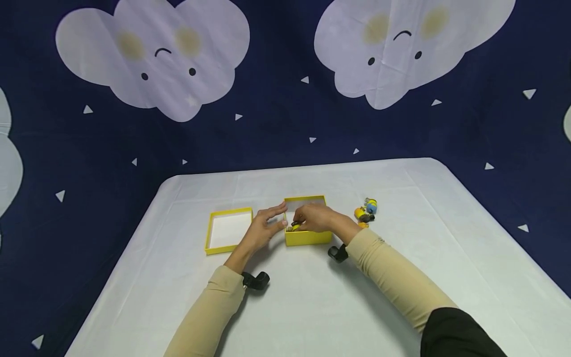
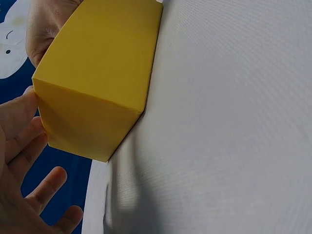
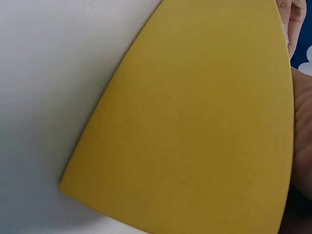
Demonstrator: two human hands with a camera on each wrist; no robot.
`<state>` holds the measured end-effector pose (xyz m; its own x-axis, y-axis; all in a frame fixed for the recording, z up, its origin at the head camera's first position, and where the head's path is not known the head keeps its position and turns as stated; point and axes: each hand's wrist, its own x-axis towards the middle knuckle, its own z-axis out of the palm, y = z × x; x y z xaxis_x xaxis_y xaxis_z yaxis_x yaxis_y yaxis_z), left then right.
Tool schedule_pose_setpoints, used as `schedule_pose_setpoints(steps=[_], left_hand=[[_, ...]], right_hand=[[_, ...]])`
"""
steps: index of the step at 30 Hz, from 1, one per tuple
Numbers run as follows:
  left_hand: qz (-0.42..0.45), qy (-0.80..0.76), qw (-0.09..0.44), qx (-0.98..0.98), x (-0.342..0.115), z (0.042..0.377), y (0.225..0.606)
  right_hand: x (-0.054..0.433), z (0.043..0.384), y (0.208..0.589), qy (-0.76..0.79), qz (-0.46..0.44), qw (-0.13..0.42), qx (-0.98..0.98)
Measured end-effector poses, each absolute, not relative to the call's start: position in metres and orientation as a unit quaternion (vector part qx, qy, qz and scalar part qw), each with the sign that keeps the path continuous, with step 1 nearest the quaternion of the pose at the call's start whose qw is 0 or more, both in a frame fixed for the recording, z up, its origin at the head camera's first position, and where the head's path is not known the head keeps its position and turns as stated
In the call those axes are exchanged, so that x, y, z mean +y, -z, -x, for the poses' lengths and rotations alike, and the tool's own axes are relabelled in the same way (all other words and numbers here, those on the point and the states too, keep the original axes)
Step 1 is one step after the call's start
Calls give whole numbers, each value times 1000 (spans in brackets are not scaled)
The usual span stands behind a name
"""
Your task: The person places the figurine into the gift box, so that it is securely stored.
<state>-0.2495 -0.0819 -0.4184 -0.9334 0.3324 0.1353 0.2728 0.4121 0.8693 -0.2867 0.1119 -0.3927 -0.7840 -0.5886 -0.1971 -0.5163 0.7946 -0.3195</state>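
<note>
A yellow box (image 1: 309, 238) with a pale inside stands on the white table, its top uncovered. My left hand (image 1: 264, 229) is at its left side, the fingers fairly straight and the fingertips against the wall; in the left wrist view two fingers spread away from the box (image 2: 92, 117). My right hand (image 1: 314, 218) reaches over the front rim into the box, fingers bent down and pinching a small yellow-and-black toy figure (image 1: 295, 226) near the left inner corner. In the right wrist view the box's wall (image 3: 185, 117) hides the fingers and the figure.
Left of the box lies its shallow yellow lid (image 1: 229, 230), white inside facing up. Several small toy figures (image 1: 366, 212) in yellow, blue and orange lie close together to the right. A dark blue cloth (image 1: 276, 144) with clouds hangs behind the table.
</note>
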Motion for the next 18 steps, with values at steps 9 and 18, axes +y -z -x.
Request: schedule_pose_setpoints(steps=[9,18], left_hand=[[-183,-511,16,840,-84,254,427],[-183,-507,15,842,-84,251,424]], right_hand=[[114,287,393,125,308,145,932],[114,287,394,128,309,144,931]])
